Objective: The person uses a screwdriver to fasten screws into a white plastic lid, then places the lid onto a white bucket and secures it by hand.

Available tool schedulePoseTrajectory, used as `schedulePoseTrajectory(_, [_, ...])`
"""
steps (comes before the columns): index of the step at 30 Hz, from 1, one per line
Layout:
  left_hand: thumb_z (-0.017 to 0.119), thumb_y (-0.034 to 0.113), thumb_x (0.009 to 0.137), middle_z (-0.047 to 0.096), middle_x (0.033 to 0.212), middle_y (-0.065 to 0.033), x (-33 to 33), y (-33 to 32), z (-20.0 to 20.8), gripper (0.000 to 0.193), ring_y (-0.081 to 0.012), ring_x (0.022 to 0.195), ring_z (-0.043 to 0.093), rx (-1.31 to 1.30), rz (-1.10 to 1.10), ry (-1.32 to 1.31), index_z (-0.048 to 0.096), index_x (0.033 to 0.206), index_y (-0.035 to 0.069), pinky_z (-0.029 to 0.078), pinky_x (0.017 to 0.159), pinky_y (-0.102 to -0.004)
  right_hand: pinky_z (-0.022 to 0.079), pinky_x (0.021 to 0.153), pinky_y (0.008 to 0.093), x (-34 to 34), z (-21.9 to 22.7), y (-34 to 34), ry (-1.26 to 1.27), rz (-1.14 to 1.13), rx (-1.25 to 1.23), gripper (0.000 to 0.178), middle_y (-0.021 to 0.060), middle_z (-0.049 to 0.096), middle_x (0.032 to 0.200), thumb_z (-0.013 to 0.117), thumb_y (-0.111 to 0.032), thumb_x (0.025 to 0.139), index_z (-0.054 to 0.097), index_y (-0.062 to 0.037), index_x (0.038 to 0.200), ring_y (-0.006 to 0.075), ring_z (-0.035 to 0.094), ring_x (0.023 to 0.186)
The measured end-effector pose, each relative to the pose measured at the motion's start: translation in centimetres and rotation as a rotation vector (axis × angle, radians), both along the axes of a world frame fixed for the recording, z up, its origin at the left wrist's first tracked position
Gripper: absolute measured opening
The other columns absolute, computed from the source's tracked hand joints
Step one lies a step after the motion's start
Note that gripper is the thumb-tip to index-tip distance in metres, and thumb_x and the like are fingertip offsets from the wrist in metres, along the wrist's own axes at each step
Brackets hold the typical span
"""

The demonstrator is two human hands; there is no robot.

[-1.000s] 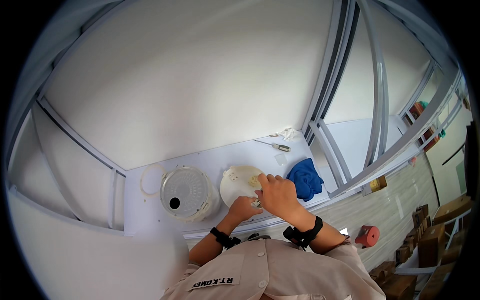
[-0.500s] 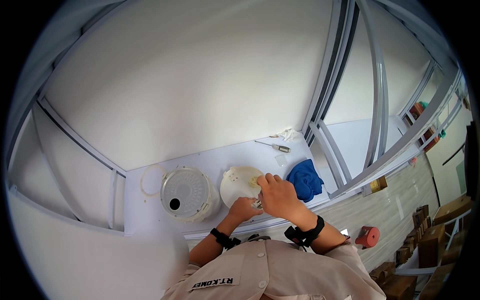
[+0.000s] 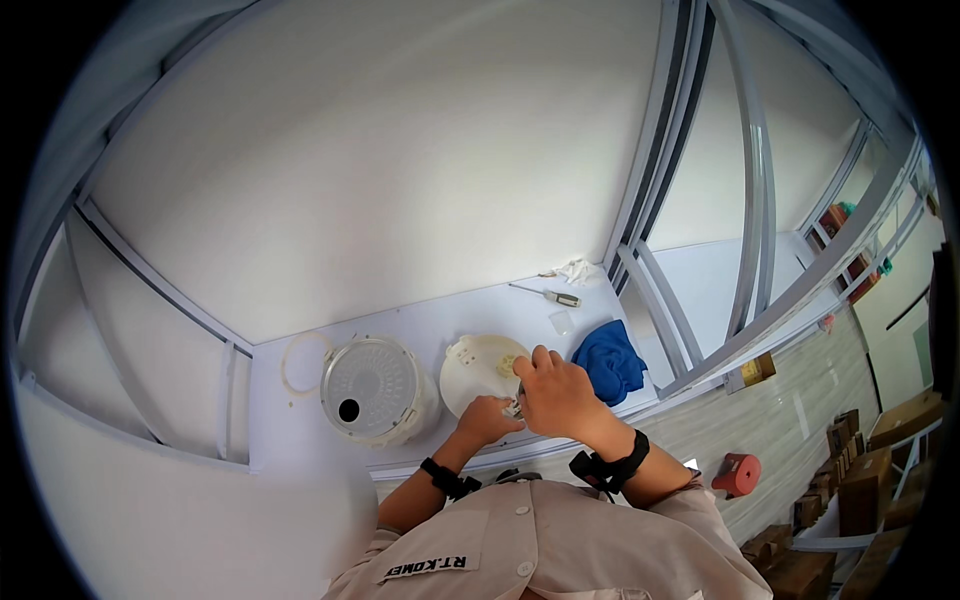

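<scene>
I have both bare hands over the near middle of the white tabletop (image 3: 440, 318), working at a round, shallow cream plastic cover (image 3: 463, 378). The cover lies flat, just right of a drum-shaped cream housing (image 3: 376, 388). My left hand (image 3: 487, 420) is at the cover's near edge, its fingers bent and bunched, with the thumb pointing right. My right hand (image 3: 556, 392) sits over the cover's right side, knuckles up and fingers curled.

Between the two hands I make out a small pale part (image 3: 514, 408), mostly hidden. I cannot tell whether either set of fingers is clamped on it, on the cover's rim, or on something else. Far of the right fingertips, a yellowish patch (image 3: 507, 366) shows on the cover.

I see the housing's patterned top disc with a round black opening (image 3: 349, 410) on its near left. Left of it lies a thin cream ring (image 3: 283, 367). Right of the cover I have a bunched blue cloth (image 3: 610, 362); farther away are a small clear piece (image 3: 560, 322), a screwdriver (image 3: 563, 298) with its shaft pointing left, and crumpled white material (image 3: 577, 270) near the wall. A red roll (image 3: 737, 474) stands on the floor to the right.
</scene>
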State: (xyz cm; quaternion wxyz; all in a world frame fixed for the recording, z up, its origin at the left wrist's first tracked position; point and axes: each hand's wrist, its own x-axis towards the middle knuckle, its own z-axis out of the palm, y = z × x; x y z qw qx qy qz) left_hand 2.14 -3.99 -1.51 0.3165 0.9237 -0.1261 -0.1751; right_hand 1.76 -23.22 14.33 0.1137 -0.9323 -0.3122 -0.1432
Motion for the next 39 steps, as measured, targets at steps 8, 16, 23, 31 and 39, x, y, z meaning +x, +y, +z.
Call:
schedulePoseTrajectory(8, [0.085,0.049,0.074,0.076,0.106,-0.0265,0.1,0.0,-0.7,0.078,-0.0389,0.102,0.074,-0.023,0.005,-0.020,0.072,0.130,-0.003,0.058,0.093,-0.0442,0.052,0.053,0.0371,0.5,0.1,0.2,-0.005,-0.057,-0.013,0.043,0.0091,0.064,0.085,0.081,-0.038,0.080,0.059,-0.0079,0.103,0.0253,0.069,0.073])
schedulePoseTrajectory(16, [0.084,0.049,0.074,0.077,0.102,-0.0248,0.1,0.3,-1.7,0.071,-0.0395,0.098,0.074,-0.053,-0.015,-0.061,0.075,0.124,-0.001,0.059,0.090,-0.0450,0.048,0.047,0.0360,0.4,-0.5,0.3,0.026,-0.096,-0.057,0.040,0.0055,0.066,0.065,0.074,-0.047,0.091,0.062,-0.0092,0.098,0.0235,0.069,0.055])
schedulePoseTrajectory(23, [0.084,0.050,0.074,0.077,0.105,-0.0249,-0.1,0.0,-0.3,0.075,-0.0382,0.101,0.074,-0.019,0.005,-0.018,0.074,0.128,-0.001,0.059,0.092,-0.0438,0.054,0.058,0.0404,-0.3,0.1,-0.8,0.042,0.006,0.058,0.042,0.0146,0.061,0.091,0.081,-0.030,0.084,0.061,0.0000,0.104,0.0325,0.068,0.082])
schedulePoseTrajectory(31, [0.085,0.051,0.072,0.077,0.110,-0.0249,0.1,-0.1,-0.6,0.079,-0.0378,0.105,0.074,0.013,0.016,-0.012,0.073,0.131,0.000,0.059,0.095,-0.0434,0.055,0.061,0.0412,-0.1,1.2,0.0,0.076,-0.019,0.013,0.026,0.0144,0.063,0.095,0.078,-0.019,0.081,0.066,-0.0022,0.096,0.0312,0.069,0.086])
schedulePoseTrajectory(39, [0.085,0.050,0.073,0.077,0.108,-0.0250,0.2,0.0,-1.1,0.076,-0.0386,0.102,0.074,0.021,0.000,-0.007,0.074,0.129,0.000,0.059,0.093,-0.0446,0.053,0.057,0.0401,0.0,0.7,0.2,0.047,0.010,-0.085,0.019,0.0087,0.067,0.084,0.075,-0.026,0.087,0.070,-0.0100,0.094,0.0276,0.071,0.078])
